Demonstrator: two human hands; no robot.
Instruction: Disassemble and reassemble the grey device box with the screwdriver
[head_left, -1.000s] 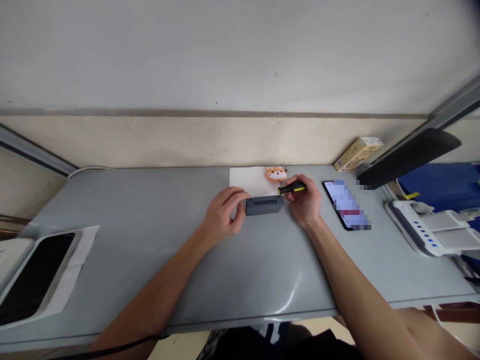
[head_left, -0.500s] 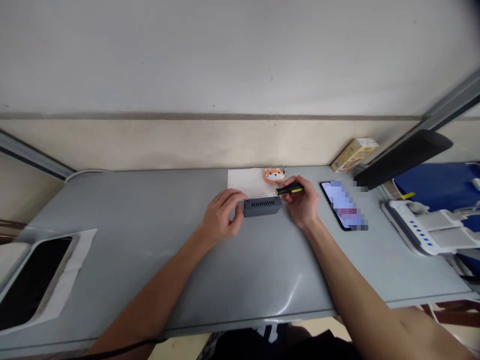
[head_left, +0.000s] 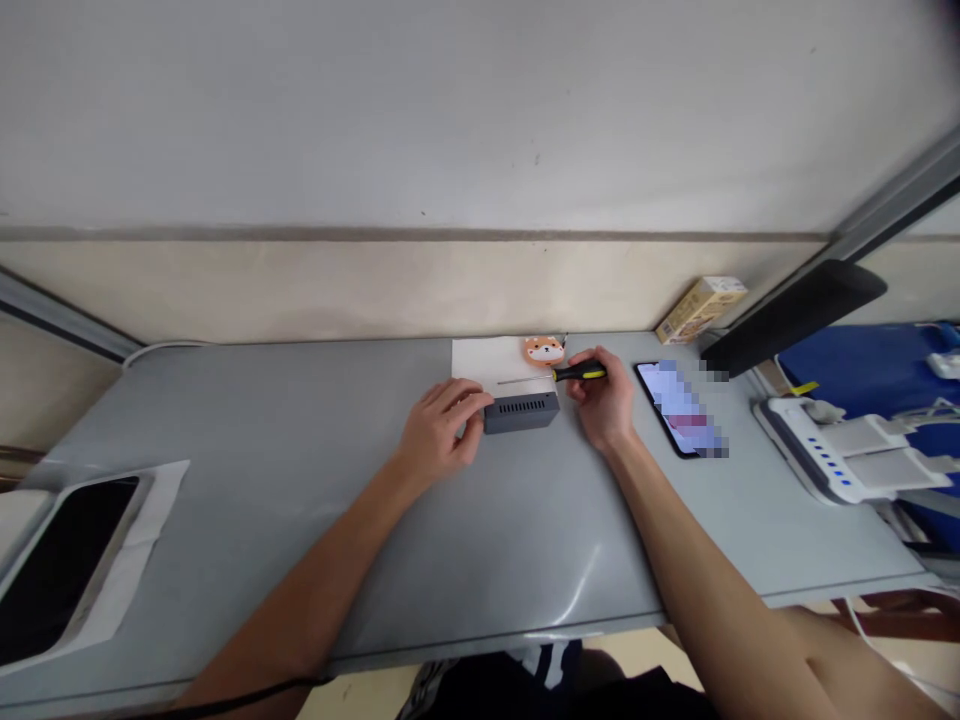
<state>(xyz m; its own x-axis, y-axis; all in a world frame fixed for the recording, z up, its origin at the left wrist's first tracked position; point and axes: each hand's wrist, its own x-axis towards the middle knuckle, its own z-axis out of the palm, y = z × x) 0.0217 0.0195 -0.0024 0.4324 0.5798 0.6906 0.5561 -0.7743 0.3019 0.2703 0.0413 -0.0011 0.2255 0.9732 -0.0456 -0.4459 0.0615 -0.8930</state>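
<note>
A small dark grey box with a row of vent slots [head_left: 521, 412] stands on the grey desk. My left hand [head_left: 442, 425] is closed on its left end, thumb in front and fingers over the top corner. In my right hand [head_left: 606, 402] is a screwdriver [head_left: 581, 372] with a black and yellow handle, its thin shaft pointing left. The shaft lies above and behind the box in the view, apart from its top edge, over a white sheet of paper [head_left: 476, 360]. An orange and white animal-face case [head_left: 544, 350] rests on that paper, just behind the screwdriver.
To the right lies a phone with its screen lit [head_left: 675, 410]. Beyond it are a yellowish carton [head_left: 699, 310], a black post-like object [head_left: 802, 315] and a white power strip with plugs [head_left: 810, 450]. At far left is a dark-screened tablet-like device [head_left: 71, 560].
The screwdriver's tip has come up and away from the box's top left corner near my left fingers. My left hand and the box stay put; the view has shifted slightly.
</note>
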